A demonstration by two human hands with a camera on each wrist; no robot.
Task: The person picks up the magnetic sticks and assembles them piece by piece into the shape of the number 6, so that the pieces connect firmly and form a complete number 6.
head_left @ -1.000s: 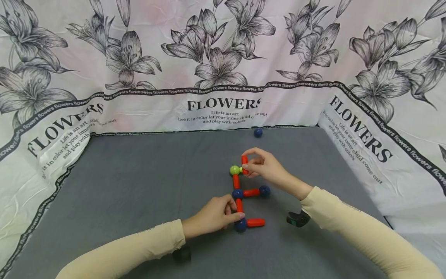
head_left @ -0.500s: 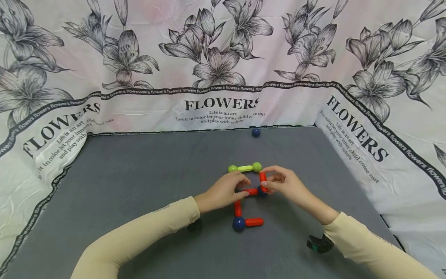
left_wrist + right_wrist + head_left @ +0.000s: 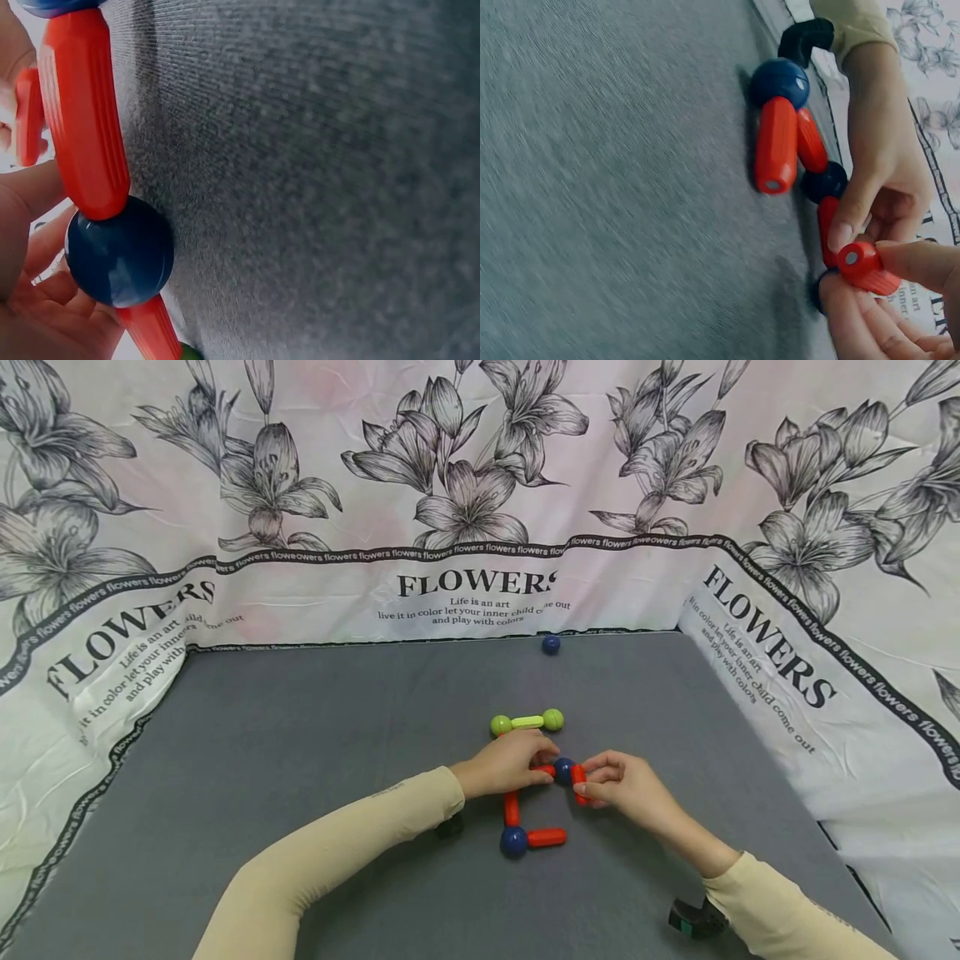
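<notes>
Magnetic rods and balls form a figure on the grey table. My left hand [image 3: 506, 765] pinches the middle red rod [image 3: 829, 221] between thumb and fingers. At this rod's right end sits a blue ball [image 3: 564, 769]. My right hand [image 3: 632, 787] holds a loose red rod [image 3: 580, 785] upright in the head view, close beside that ball; whether they touch I cannot tell. The left hand covers the middle blue ball [image 3: 120, 251] in the head view. Below are a red rod [image 3: 512, 810], a corner blue ball [image 3: 513, 842] and a bottom red rod [image 3: 547, 837].
A light green rod [image 3: 527, 722] between two green balls, left [image 3: 500, 725] and right [image 3: 552, 719], tops the figure. A lone blue ball [image 3: 551, 645] lies by the table's back edge. Printed flower cloth [image 3: 480, 602] walls the back and sides.
My left hand has moved from the lower blue ball up to the middle rod. The right hand has brought its red rod down from the green rod to the middle rod's end ball.
</notes>
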